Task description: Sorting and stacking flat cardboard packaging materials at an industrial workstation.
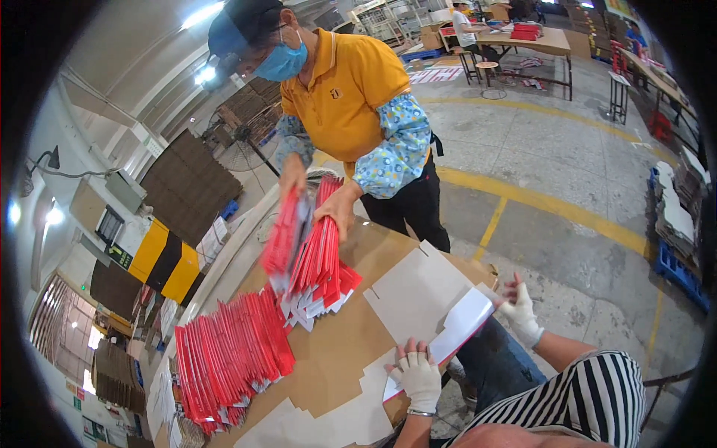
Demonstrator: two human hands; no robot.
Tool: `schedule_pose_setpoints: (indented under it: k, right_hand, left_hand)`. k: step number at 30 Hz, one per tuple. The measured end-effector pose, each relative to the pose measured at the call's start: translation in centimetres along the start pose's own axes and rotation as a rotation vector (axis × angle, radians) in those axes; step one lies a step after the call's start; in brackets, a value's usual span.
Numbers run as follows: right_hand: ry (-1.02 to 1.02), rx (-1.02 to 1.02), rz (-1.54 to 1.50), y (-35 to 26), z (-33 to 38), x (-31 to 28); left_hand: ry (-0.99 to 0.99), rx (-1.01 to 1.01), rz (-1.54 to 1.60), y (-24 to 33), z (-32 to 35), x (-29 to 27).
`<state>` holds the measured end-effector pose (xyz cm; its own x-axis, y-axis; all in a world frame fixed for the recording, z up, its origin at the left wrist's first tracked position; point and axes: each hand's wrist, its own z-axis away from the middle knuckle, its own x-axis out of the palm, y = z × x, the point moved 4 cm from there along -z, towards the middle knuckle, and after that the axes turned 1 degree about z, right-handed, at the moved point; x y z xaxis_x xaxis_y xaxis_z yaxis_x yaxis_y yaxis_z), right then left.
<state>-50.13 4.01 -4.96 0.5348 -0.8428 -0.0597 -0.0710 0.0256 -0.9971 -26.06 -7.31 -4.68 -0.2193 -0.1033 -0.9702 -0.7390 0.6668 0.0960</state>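
Both my hands wear white fingerless gloves. Palm down, my left hand (417,377) lies with its fingers spread on a flat cardboard carton blank (411,295), near the table's front edge. The blank's grey inner side faces up, and a folded flap (464,322) shows white and red. My right hand (520,310) is raised just right of that flap, fingers apart, holding nothing. Another grey blank (317,425) lies at the lower middle, left of my left wrist. A long row of folded red cartons (231,351) stands packed on the table's left side.
Across the brown table (328,373), a co-worker (351,97) in a yellow shirt and mask handles bunches of red cartons (317,257). A blue pallet (683,272) with stacked board stands at right. Farther back is a work table (530,41) with stools.
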Motion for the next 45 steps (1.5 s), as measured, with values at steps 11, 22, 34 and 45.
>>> schedule_pose_setpoints:
  k: [11,22,34,45]
  right_hand:
    - [-0.318,0.136,-0.053,3.1,6.5,5.2]
    - [-0.76,-1.177,0.82,-2.0,4.7,9.8]
    - [-0.779,-1.112,0.863,-2.2,-0.2,8.6]
    - [-0.735,-1.079,0.722,-3.1,0.7,7.8]
  left_hand:
    - [-0.197,0.167,0.203,3.8,1.4,-1.0]
    - [-0.25,0.13,0.332,1.7,5.1,-1.9]
    - [0.107,0.077,0.359,-11.2,14.0,-7.1]
    - [0.239,-0.248,0.031,-11.1,9.2,-2.9]
